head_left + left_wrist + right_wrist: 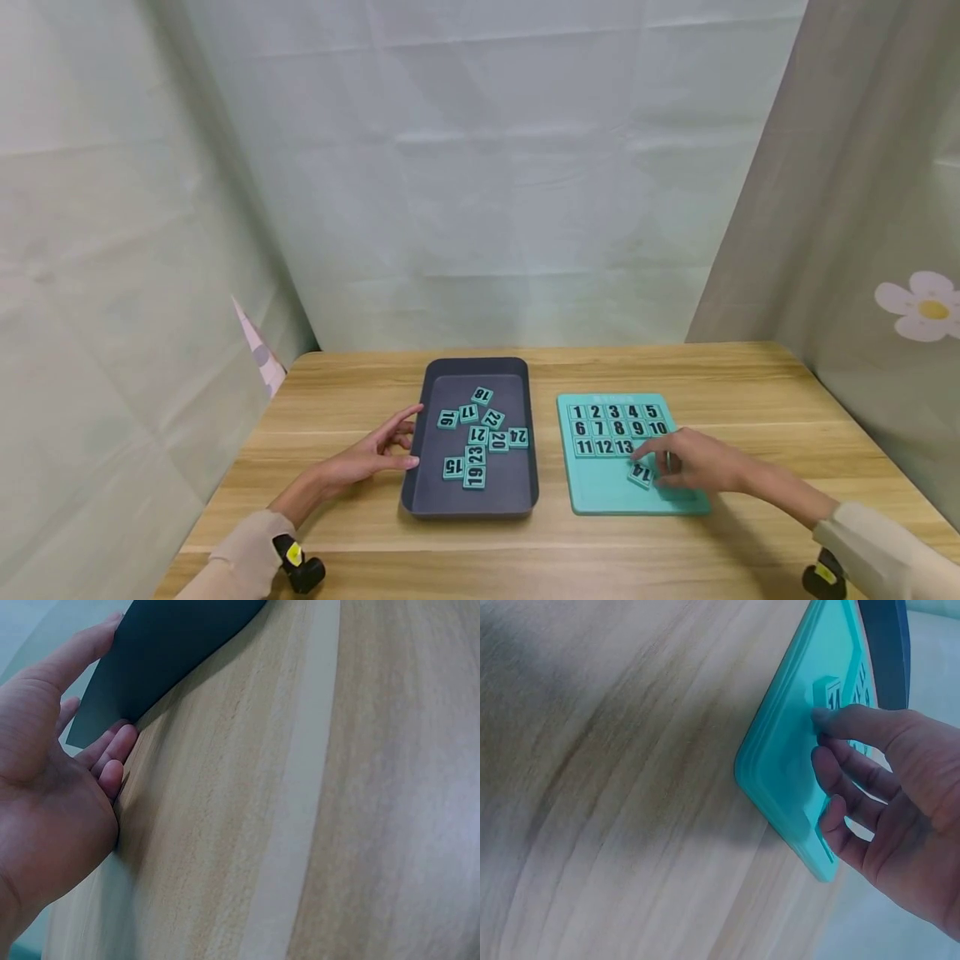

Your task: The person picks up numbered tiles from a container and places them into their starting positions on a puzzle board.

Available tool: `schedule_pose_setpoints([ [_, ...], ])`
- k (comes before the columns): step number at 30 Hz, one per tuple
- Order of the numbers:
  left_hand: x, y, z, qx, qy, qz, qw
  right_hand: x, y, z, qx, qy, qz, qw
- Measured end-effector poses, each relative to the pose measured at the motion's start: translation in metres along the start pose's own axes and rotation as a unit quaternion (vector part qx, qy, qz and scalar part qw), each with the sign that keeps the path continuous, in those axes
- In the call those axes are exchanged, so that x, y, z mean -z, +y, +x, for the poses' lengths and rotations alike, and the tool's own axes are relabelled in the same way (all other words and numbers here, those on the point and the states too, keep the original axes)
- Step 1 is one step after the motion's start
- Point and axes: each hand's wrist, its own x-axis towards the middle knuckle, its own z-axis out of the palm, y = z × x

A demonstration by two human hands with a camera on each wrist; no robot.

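In the head view, my right hand (pixel 701 462) is over the turquoise number board (pixel 600 492), thumb and index finger at the edges of the tile numbered 14 (pixel 641 476). That tile lies turned at an angle, below the row of 11, 12 and 13. The right wrist view shows the thumb against the raised tile (pixel 826 691). My left hand (pixel 367 454) rests at the left side of the dark grey tray (pixel 442 498), thumb and index fingertips on its rim. In the left wrist view, its fingers are relaxed beside the tray wall (pixel 161 656).
Several loose number tiles, such as 18 (pixel 482 396), 15 (pixel 453 467) and 24 (pixel 518 437), lie in the tray at various angles. Tiles 1 to 13 sit in rows on the board. Wooden tabletop (pixel 495 558) surrounds both; pale curtains (pixel 495 183) hang behind and beside it.
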Motion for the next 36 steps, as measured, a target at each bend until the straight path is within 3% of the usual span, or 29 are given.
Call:
schedule_pose_setpoints([
  [14, 0.000, 0.001, 0.001, 0.007, 0.002, -0.006, 1.0000, -0.003, 0.003, -0.003, -0.051, 0.012, -0.021, 0.998],
  [27, 0.000, 0.000, 0.001, 0.000, -0.002, -0.002, 1.0000, -0.004, 0.014, -0.005, 0.036, -0.004, 0.034, 0.999],
  [36, -0.001, 0.001, 0.000, 0.004, 0.002, -0.004, 1.0000, -0.007, 0.019, -0.003, 0.062, 0.010, 0.055, 0.997],
])
